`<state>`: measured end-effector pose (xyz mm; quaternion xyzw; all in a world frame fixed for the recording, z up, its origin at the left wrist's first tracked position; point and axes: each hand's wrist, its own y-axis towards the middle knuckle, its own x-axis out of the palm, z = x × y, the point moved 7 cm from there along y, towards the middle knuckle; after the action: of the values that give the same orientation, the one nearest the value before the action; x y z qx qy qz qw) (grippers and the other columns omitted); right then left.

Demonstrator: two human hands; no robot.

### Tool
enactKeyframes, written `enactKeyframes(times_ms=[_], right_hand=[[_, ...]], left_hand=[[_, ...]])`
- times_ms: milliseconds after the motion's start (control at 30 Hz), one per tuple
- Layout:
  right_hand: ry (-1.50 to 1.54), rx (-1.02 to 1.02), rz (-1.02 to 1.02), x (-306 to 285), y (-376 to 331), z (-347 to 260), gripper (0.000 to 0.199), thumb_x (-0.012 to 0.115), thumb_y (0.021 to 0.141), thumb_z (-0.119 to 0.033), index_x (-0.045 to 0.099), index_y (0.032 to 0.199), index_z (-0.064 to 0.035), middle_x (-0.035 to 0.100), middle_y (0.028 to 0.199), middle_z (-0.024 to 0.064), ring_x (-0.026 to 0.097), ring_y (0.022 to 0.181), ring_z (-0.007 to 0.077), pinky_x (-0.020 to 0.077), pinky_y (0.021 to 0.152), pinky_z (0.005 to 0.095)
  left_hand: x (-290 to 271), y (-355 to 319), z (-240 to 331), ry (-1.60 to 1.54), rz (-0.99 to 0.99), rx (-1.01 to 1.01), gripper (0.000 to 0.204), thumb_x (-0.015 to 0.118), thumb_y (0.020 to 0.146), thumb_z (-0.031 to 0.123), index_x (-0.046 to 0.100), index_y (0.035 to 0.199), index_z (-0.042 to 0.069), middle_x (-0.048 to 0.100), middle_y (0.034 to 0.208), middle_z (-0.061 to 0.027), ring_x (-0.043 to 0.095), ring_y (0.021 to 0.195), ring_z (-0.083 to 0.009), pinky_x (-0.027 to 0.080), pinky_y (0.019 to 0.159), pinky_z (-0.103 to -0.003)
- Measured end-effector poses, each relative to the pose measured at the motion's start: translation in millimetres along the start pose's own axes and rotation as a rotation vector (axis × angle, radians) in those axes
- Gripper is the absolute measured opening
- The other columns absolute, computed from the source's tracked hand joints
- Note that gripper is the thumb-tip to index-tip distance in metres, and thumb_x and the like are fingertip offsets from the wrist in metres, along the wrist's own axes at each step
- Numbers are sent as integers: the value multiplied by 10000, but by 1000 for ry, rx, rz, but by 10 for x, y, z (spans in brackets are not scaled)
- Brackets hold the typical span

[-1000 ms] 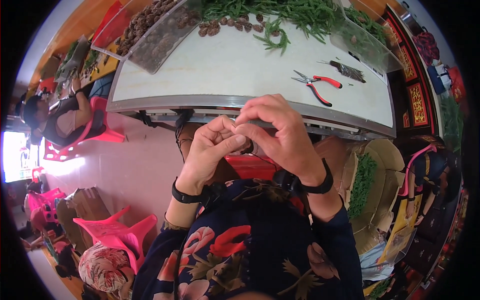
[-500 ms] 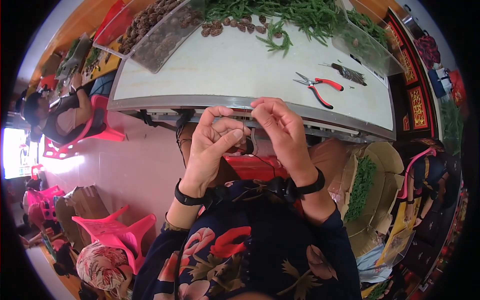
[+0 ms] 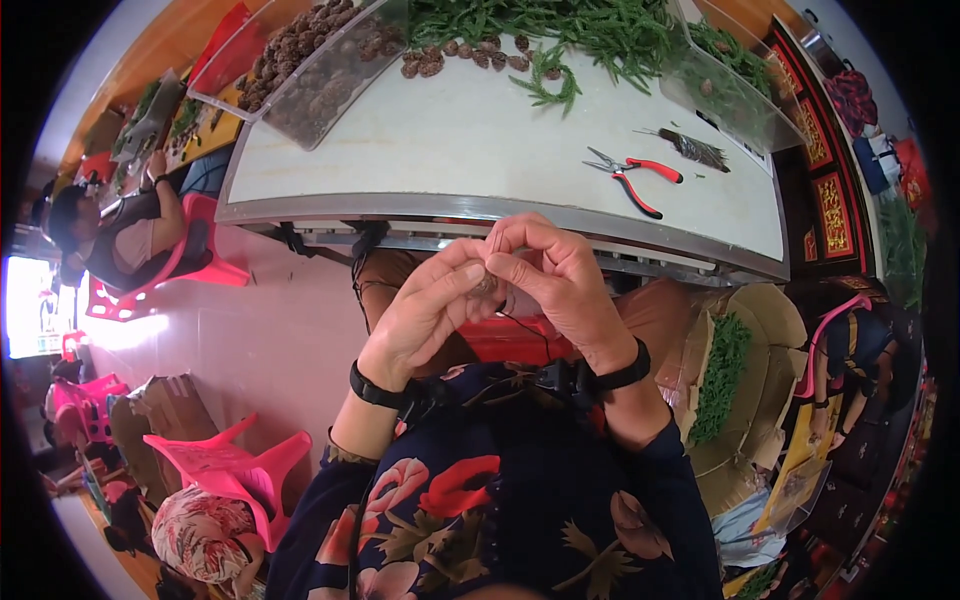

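Observation:
In front of the table edge my two hands meet, fingertips together. My left hand (image 3: pixel 425 305) is closed around a small brownish pine cone (image 3: pixel 484 286), mostly hidden by the fingers. My right hand (image 3: pixel 555 285) pinches a thin wire (image 3: pixel 492 242) at the pine cone, thumb and forefinger pressed together; little of the wire shows. Ahead on the white table (image 3: pixel 420 150) lie pliers (image 3: pixel 628 168) with red-and-black handles, their jaws apart. Just beyond them is a dark bundle of thin wires (image 3: pixel 695 150).
A clear bin of pine cones (image 3: pixel 315 85) stands at the table's far left. Loose pine cones (image 3: pixel 430 65), a ring of green sprigs (image 3: pixel 553 80) and piled greenery (image 3: pixel 600 35) lie at the back. A cardboard box (image 3: pixel 765 345) is at my right; a person (image 3: pixel 130 215) sits at left.
My right hand has come down and inward to meet the left. The left fingers have closed in, and the stretch of wire that showed between the hands is now mostly covered.

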<state>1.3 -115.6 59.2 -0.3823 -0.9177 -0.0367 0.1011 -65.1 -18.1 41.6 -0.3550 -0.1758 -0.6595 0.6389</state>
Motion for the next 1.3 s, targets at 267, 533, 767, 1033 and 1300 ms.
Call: enactKeyframes(times_ms=[267, 533, 767, 1033, 1300], right_hand=[[92, -127, 200, -41, -25, -87, 41, 637, 906, -40, 625, 888, -5, 565, 1041, 38, 535, 829, 72, 443, 783, 224], [-271, -167, 366, -124, -89, -47, 37, 656, 876, -10, 631, 853, -24, 601, 879, 6, 551, 776, 94, 454, 727, 252], [-902, -654, 381, 60, -197, -437, 116, 690, 804, 20, 658, 906, -26, 610, 836, 54, 564, 703, 152, 454, 662, 239], [-831, -635, 64, -30, -52, -516, 250, 708, 734, 74, 691, 952, -47, 612, 921, 74, 571, 704, 177, 469, 604, 272], [-976, -818, -48, 23, 10, -608, 230, 723, 710, 35, 683, 914, -66, 624, 943, 61, 577, 700, 203, 481, 610, 302]], left_hand=[[34, 88, -11, 77, -16, -12, 200, 488, 994, 239, 546, 969, 49, 385, 704, 54, 329, 608, -56, 279, 555, -205], [-16, 154, -11, 98, 67, 32, 163, 478, 986, 207, 536, 911, 74, 372, 672, 74, 277, 543, -35, 228, 483, -189], [19, 145, 52, 331, 203, 84, 158, 461, 980, 185, 539, 908, 67, 379, 692, 67, 284, 553, -36, 242, 489, -185], [-28, 93, 119, 378, 88, 16, 151, 454, 976, 165, 516, 918, 41, 376, 743, 55, 317, 630, -43, 307, 551, -209], [53, 73, 142, 459, 55, 31, 154, 447, 997, 175, 500, 958, 36, 382, 768, 51, 335, 647, -45, 326, 561, -213]])
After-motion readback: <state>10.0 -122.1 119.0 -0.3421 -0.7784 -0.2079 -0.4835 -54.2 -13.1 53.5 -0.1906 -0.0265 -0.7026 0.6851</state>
